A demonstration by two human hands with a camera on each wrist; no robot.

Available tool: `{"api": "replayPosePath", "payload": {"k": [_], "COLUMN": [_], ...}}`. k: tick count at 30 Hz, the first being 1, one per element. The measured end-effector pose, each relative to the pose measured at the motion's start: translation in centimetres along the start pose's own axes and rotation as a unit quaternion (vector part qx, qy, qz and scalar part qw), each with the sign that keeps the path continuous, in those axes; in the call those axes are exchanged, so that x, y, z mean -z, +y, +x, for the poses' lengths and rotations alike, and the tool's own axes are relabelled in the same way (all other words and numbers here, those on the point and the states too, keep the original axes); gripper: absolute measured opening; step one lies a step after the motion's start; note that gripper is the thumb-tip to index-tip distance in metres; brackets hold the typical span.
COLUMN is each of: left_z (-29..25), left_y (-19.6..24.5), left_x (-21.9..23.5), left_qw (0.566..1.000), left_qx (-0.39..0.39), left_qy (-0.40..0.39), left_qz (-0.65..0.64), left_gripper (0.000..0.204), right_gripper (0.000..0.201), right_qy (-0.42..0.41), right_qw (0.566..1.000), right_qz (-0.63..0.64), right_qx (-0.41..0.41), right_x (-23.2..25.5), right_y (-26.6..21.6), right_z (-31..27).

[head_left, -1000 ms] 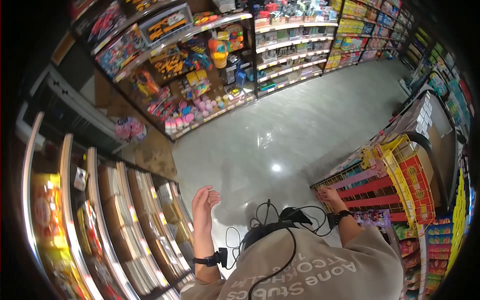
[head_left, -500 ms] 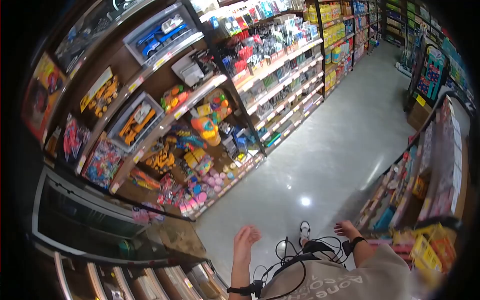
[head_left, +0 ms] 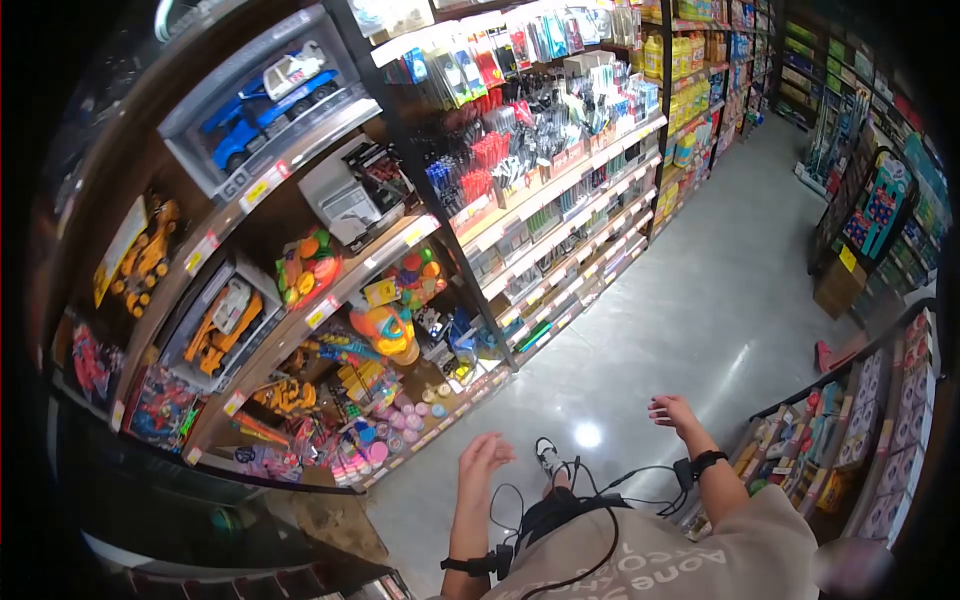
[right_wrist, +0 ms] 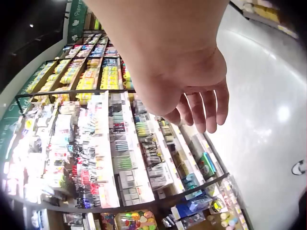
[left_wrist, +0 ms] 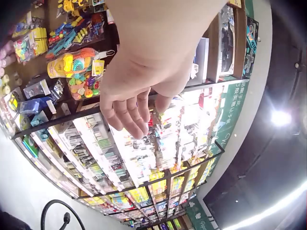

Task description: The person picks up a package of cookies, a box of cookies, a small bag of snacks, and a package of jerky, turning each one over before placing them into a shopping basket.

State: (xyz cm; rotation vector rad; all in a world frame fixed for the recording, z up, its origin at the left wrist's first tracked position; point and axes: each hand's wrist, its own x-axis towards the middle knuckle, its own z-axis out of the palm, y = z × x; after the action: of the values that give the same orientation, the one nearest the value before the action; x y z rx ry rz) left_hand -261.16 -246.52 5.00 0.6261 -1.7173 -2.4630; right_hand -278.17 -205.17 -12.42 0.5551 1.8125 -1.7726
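Note:
My left hand (head_left: 485,458) hangs in front of me with relaxed fingers and nothing in it. To its left stands a toy shelf (head_left: 330,325), holding a boxed blue toy truck (head_left: 270,105), a boxed orange toy truck (head_left: 225,325) and pink tubs (head_left: 378,452). My right hand (head_left: 675,414) is out over the floor, also holding nothing, its fingers loosely extended. In the left wrist view the left hand (left_wrist: 144,91) overlaps the lit shelves behind it. The right wrist view has the right hand (right_wrist: 192,91) with fingers pointing down, apart from the goods.
A grey shiny floor (head_left: 610,350) runs up the aisle between shelving. Brightly lit shelves of small packaged tools (head_left: 530,140) follow the toys. At the right is a low shelf (head_left: 850,430) of boxed goods, with a cardboard box (head_left: 838,285) farther up. Black cables (head_left: 600,495) hang at my waist.
The view has swung, and the toy shelf is nearer and larger. My right hand has left the wire rack and is over open floor. A shoe has come into view.

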Motion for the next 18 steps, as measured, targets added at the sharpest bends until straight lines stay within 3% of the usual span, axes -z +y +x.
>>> {"api": "replayPosePath", "payload": {"k": [5,11,13,18], "left_z": [10.4,23.3,27.0,35.3], "left_y": [3.6,9.5,11.3,13.4], "left_x": [-1.4,-4.2,-6.0,-11.4], "left_qw": [0.999,0.998,0.995,0.99], "left_qx": [0.002,-0.032,-0.037,-0.094], "left_qy": [-0.013,-0.051,-0.092,-0.095], "left_qz": [-0.03,0.007,0.024,0.048], "left_gripper": [0.027,0.026,0.027,0.035], "right_gripper": [0.032,0.033,0.032,0.031], "right_qy": [0.001,-0.004,-0.001,-0.014], "right_qw": [1.0,0.998,0.997,0.995], "right_qz": [-0.026,-0.011,0.005,0.003], "right_qx": [-0.008,0.062,0.075,0.101], "right_x": [-2.4,-4.6,-4.4,-2.1], "right_y": [-8.4,-18.8,-21.6,-27.8], "right_z": [5.3,10.9,12.1,17.8]}}
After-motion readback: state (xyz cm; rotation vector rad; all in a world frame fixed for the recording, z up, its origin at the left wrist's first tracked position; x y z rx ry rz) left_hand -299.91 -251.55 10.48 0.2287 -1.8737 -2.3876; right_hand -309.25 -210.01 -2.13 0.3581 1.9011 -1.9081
